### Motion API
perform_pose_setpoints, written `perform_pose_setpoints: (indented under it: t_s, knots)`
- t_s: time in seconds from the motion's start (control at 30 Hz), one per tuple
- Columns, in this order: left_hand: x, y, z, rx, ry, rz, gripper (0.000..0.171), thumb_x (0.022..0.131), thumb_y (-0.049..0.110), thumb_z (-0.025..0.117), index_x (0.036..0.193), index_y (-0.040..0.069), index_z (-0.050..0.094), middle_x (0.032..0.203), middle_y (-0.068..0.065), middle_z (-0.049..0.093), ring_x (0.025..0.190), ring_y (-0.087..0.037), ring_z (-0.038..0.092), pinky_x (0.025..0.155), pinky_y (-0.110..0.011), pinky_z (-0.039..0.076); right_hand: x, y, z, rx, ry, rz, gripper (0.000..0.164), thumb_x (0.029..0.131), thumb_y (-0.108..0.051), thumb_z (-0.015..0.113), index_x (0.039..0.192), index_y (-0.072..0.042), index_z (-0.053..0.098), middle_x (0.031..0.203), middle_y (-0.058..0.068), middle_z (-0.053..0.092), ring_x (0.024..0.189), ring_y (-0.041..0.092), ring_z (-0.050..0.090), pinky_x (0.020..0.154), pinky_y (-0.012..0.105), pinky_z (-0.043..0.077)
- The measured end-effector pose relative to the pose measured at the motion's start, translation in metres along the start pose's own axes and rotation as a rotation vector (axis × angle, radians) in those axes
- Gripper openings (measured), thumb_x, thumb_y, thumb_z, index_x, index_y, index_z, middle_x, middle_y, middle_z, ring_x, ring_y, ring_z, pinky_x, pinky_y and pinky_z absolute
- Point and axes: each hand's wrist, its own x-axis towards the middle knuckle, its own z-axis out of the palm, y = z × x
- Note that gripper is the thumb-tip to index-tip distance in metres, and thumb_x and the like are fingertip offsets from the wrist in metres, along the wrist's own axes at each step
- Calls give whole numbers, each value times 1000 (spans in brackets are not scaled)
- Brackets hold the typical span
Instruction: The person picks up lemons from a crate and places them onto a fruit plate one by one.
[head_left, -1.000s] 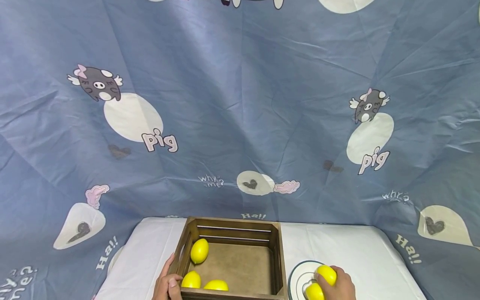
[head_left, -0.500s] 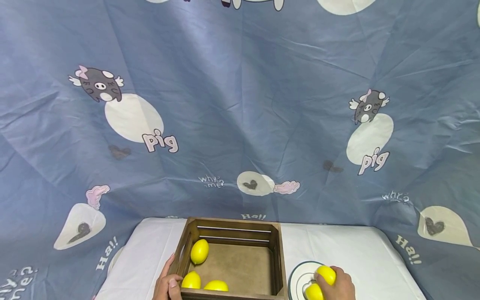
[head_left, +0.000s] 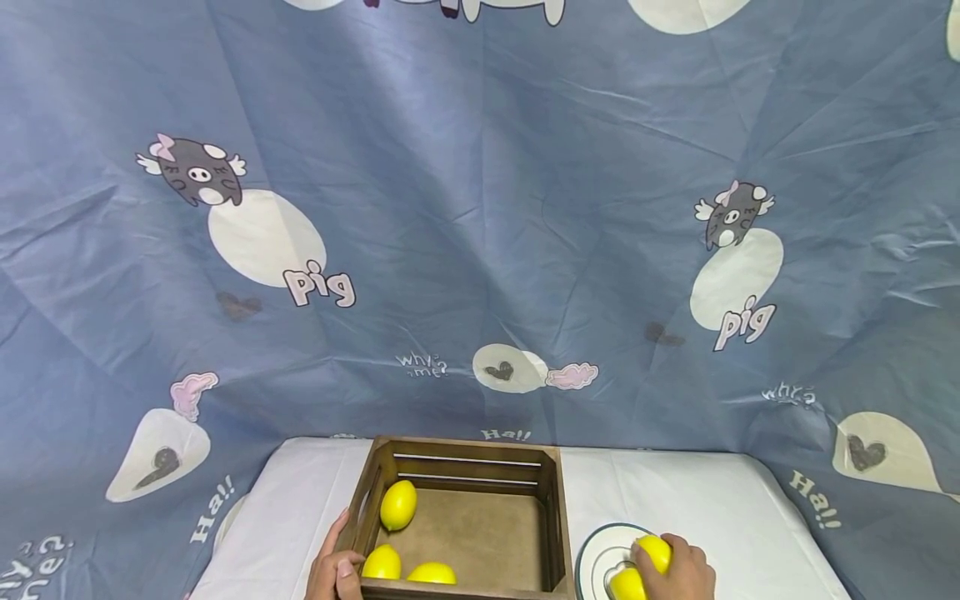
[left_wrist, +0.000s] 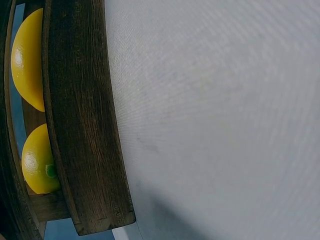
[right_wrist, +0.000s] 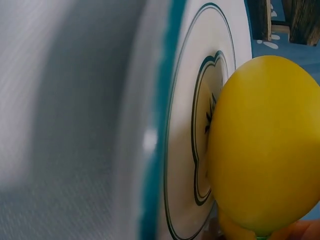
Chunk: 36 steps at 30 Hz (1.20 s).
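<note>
At its left front corner, my left hand (head_left: 333,571) grips a brown wooden crate (head_left: 468,444), thumb over the rim and fingers along the outer side. Three yellow lemons lie inside: one at the left wall (head_left: 399,504), two by the front (head_left: 382,562). The left wrist view shows two lemons (left_wrist: 30,57) past the crate's slat (left_wrist: 85,115). On a green-rimmed white plate (head_left: 592,558) are two more lemons. My right hand (head_left: 682,571) grips the farther lemon (head_left: 657,551), beside the nearer lemon (head_left: 627,585). A lemon (right_wrist: 265,145) fills much of the right wrist view.
The crate and plate stand side by side on a white-covered table (head_left: 712,500). A blue printed cloth (head_left: 480,250) hangs behind the table and along both sides. The crate's right wall (head_left: 558,533) rises close to the plate's left edge.
My right hand and the farther lemon have shifted very slightly to the right over the plate. My left hand and the crate hold still.
</note>
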Motion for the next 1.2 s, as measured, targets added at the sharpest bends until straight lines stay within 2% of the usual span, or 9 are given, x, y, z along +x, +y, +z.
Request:
perform_pose_setpoints:
  t_s: [0.17, 0.33, 0.47, 0.63, 0.73, 0.97, 1.13, 1.2]
  knots:
    - [-1, 0, 1, 8, 34, 0, 38, 105, -2, 35, 75, -6, 57, 122, -41, 64, 132, -18, 58, 99, -17, 42, -2, 0, 0, -7, 12, 12, 79, 92, -55, 66, 126, 16, 53, 100, 30, 54, 95, 45, 51, 81, 53, 43]
    - [-5, -6, -1, 15, 21, 17, 39, 105, -2, 35, 74, -5, 58, 118, -42, 64, 131, -19, 59, 97, -17, 43, -3, 4, 3, -8, 66, -22, 78, 92, -55, 66, 123, 15, 55, 97, 29, 55, 91, 45, 52, 78, 51, 41]
    - [-7, -7, -1, 18, 14, 6, 39, 106, -1, 35, 74, -5, 58, 115, -45, 63, 131, -18, 58, 95, -17, 43, -3, 5, 4, -15, 71, -21, 84, 92, -62, 63, 123, 15, 55, 98, 30, 55, 90, 44, 51, 77, 51, 40]
    - [-8, -5, -2, 6, -19, -39, 37, 107, 0, 35, 78, -6, 58, 123, -45, 60, 135, -14, 53, 101, -17, 39, -4, 5, 4, -21, 107, -35, 78, 94, -58, 64, 122, 14, 56, 99, 31, 55, 89, 45, 51, 77, 51, 39]
    - [-8, -7, -3, 9, -24, -26, 38, 107, 0, 34, 77, -6, 58, 123, -44, 61, 136, -14, 53, 100, -16, 40, -5, 3, 4, -46, 119, -36, 78, 95, -58, 64, 121, 15, 56, 99, 32, 55, 90, 47, 51, 78, 53, 41]
    - [-8, -8, -3, 11, -48, -14, 40, 106, 0, 33, 76, -3, 59, 135, -31, 61, 136, -12, 52, 100, -15, 39, -8, 1, 3, -83, 146, -39, 75, 93, -55, 67, 120, 14, 58, 103, 35, 54, 95, 51, 51, 80, 56, 43]
    - [-5, -6, -2, 10, -21, -8, 41, 106, 0, 33, 74, -5, 58, 129, -37, 62, 135, -12, 54, 99, -15, 39, -8, 0, 0, -98, 146, -42, 74, 93, -55, 68, 120, 13, 59, 106, 36, 54, 97, 52, 51, 80, 58, 44]
    - [-4, -5, -1, 11, -14, -11, 41, 106, 0, 33, 74, -5, 58, 127, -38, 63, 134, -12, 54, 99, -15, 40, -9, 0, -1, -103, 130, -35, 80, 93, -61, 65, 121, 13, 58, 105, 35, 54, 97, 52, 51, 80, 57, 45]
